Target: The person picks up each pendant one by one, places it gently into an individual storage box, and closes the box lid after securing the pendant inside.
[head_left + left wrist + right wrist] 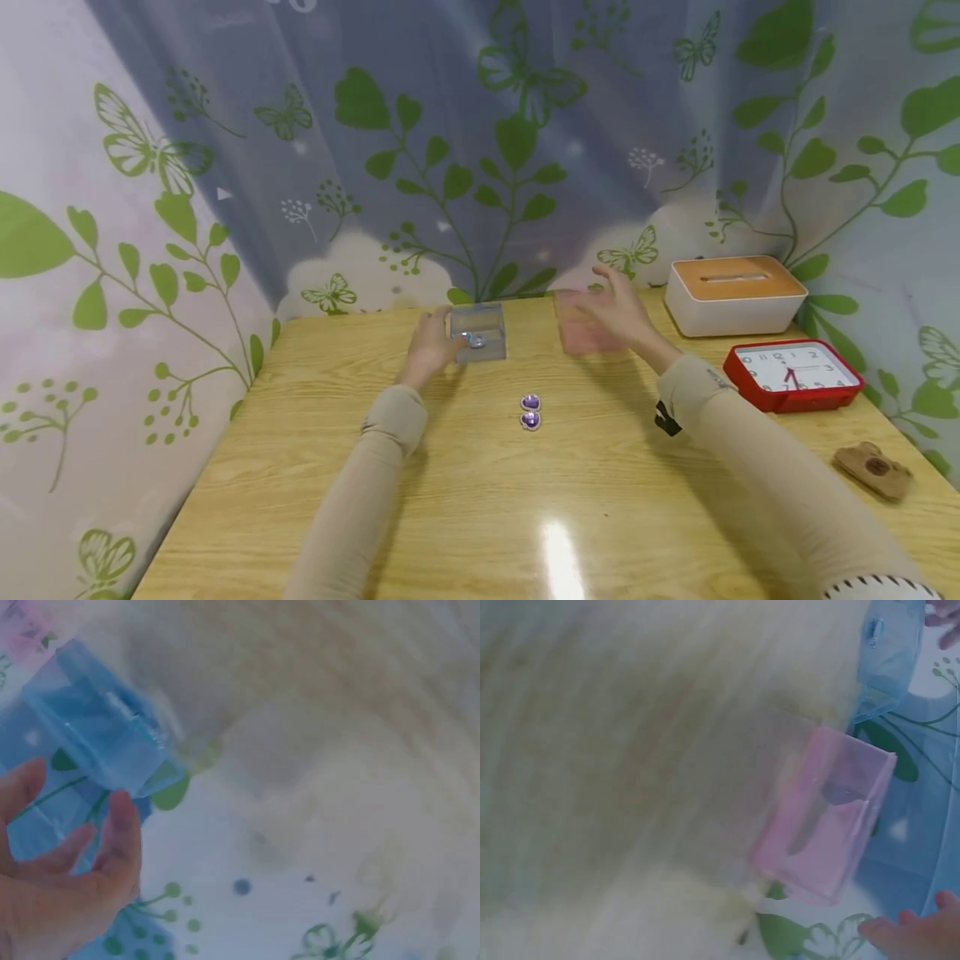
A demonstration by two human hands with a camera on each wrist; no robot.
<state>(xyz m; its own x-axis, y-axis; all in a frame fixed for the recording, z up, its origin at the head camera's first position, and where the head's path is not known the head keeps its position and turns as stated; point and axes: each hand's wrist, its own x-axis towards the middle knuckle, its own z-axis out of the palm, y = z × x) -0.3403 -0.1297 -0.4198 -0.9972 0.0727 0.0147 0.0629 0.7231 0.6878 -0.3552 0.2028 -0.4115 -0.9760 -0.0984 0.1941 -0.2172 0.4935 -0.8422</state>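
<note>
A clear bluish box [480, 343] stands near the back of the table with a small shiny piece [475, 340] in it. My left hand [431, 343] is at its left side, and in the left wrist view its fingers [124, 829] are apart and bent a little beside the box. Whether they touch it I cannot tell. Farther right is a clear pink box [821, 825]. My right hand [618, 310] hovers by its right side with spread fingers, holding nothing. Two purple heart-shaped gems [530, 412] with pale edging lie on the wood in front of the boxes.
At the right stand a white tissue box [738, 310] with an orange top and a red clock [795, 375]. A brown bear-shaped item [873, 471] lies nearer, and a small black thing [666, 419] shows beneath the right wrist. Patterned curtain [420, 167] borders the table's back.
</note>
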